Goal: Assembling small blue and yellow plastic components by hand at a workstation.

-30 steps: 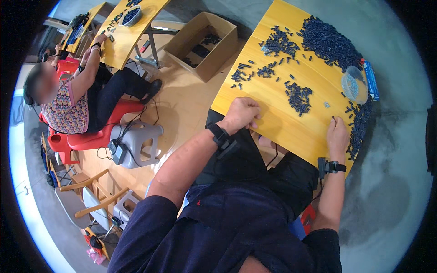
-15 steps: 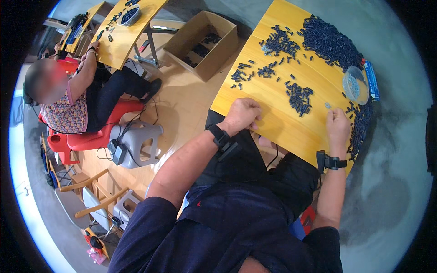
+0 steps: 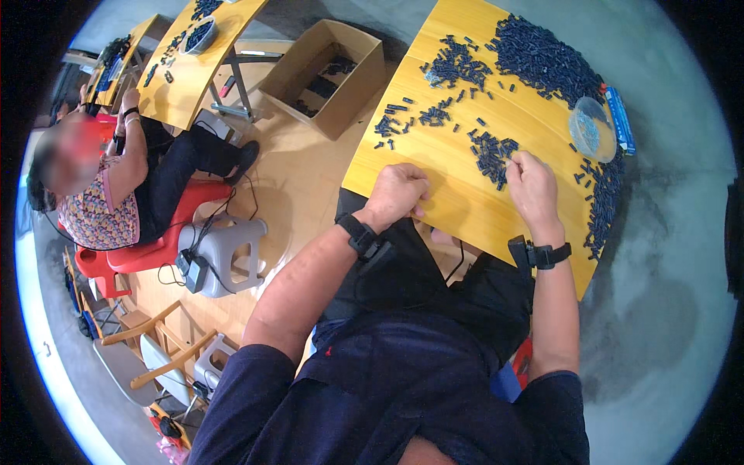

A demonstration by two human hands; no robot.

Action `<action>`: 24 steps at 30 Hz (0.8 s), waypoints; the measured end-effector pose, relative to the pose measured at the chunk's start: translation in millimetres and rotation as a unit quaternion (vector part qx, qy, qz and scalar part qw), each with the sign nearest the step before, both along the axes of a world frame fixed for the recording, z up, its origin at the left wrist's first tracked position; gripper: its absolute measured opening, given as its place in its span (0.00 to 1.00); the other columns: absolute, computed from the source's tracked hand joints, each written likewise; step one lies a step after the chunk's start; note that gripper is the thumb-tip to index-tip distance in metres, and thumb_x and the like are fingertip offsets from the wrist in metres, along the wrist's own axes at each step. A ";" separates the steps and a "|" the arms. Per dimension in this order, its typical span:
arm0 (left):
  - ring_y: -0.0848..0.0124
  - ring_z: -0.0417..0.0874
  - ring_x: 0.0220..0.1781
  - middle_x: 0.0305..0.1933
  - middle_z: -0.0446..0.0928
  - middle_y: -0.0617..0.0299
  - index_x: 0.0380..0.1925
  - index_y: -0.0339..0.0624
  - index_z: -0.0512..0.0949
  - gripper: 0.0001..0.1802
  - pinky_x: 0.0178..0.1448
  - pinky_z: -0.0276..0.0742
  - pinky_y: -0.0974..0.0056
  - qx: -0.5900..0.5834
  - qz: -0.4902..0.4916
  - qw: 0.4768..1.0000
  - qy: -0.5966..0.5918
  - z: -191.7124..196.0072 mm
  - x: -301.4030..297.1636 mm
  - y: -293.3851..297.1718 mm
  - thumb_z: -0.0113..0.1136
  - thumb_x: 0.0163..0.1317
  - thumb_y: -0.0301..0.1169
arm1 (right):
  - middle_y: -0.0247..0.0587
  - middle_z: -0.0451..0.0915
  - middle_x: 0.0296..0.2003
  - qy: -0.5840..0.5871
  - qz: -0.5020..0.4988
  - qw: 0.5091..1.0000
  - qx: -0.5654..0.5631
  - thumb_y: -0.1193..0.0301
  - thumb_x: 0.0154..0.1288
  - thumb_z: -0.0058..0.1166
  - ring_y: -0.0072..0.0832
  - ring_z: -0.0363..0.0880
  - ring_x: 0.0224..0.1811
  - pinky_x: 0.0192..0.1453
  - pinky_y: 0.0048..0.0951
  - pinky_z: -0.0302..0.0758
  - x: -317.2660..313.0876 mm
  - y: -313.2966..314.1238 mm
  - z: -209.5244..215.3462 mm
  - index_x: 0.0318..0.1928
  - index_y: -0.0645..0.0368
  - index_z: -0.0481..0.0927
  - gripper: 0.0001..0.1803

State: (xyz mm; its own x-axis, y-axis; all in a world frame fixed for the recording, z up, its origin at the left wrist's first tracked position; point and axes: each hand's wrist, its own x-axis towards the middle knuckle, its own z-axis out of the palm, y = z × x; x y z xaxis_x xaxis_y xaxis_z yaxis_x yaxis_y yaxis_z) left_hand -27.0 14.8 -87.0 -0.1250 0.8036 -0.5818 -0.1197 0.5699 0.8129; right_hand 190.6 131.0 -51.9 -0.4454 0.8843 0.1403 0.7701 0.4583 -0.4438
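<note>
A yellow table [image 3: 465,209] carries many small dark blue pieces, in little groups and in one big heap [image 3: 542,58] at the far side. My left hand [image 3: 397,194] rests as a loose fist on the table's near edge; whether it holds anything is hidden. My right hand [image 3: 531,186] lies flat further right, its fingertips touching a small cluster of dark pieces [image 3: 490,153]. Both wrists wear black bands.
A clear round plastic container [image 3: 592,128] and a blue flat pack [image 3: 620,120] lie at the table's right side. An open cardboard box [image 3: 325,74] stands on the floor to the left. Another person sits on a red chair [image 3: 167,240] at a second yellow table [image 3: 194,70].
My right hand has moved from the table's right edge leftward to the small cluster of pieces in the middle. My left hand has stayed put.
</note>
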 end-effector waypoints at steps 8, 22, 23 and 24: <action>0.74 0.79 0.16 0.27 0.79 0.58 0.40 0.31 0.76 0.11 0.17 0.71 0.73 0.002 -0.005 1.000 0.007 0.6 -0.6 -1.3 0.54 0.61 0.27 | 0.54 0.78 0.28 -0.003 0.074 0.997 0.021 0.70 0.61 0.52 0.50 0.78 0.33 0.37 0.47 0.73 -42.1 9.9 6.3 0.30 0.62 0.76 0.07; 0.75 0.79 0.16 0.29 0.80 0.58 0.40 0.32 0.77 0.11 0.17 0.70 0.74 0.015 0.008 1.000 -0.002 -2.0 2.1 -1.4 0.56 0.61 0.28 | 0.53 0.79 0.29 -0.039 -0.005 0.999 -0.035 0.71 0.59 0.53 0.51 0.78 0.34 0.38 0.46 0.73 14.5 -5.9 -12.3 0.31 0.62 0.76 0.06; 0.75 0.79 0.16 0.29 0.80 0.58 0.40 0.31 0.77 0.11 0.17 0.70 0.74 0.014 0.010 1.000 -0.002 -0.6 2.6 -1.4 0.57 0.61 0.28 | 0.53 0.79 0.29 -0.033 -0.008 0.999 -0.033 0.72 0.59 0.53 0.51 0.78 0.34 0.38 0.46 0.73 16.8 -5.8 -12.0 0.30 0.62 0.76 0.06; 0.75 0.79 0.16 0.29 0.80 0.58 0.40 0.31 0.77 0.11 0.17 0.70 0.74 0.016 0.006 1.000 -0.002 1.4 3.4 -1.1 0.57 0.61 0.28 | 0.54 0.79 0.29 -0.027 -0.009 0.999 -0.030 0.72 0.58 0.54 0.51 0.78 0.34 0.38 0.46 0.73 18.2 -5.4 -11.0 0.30 0.62 0.77 0.06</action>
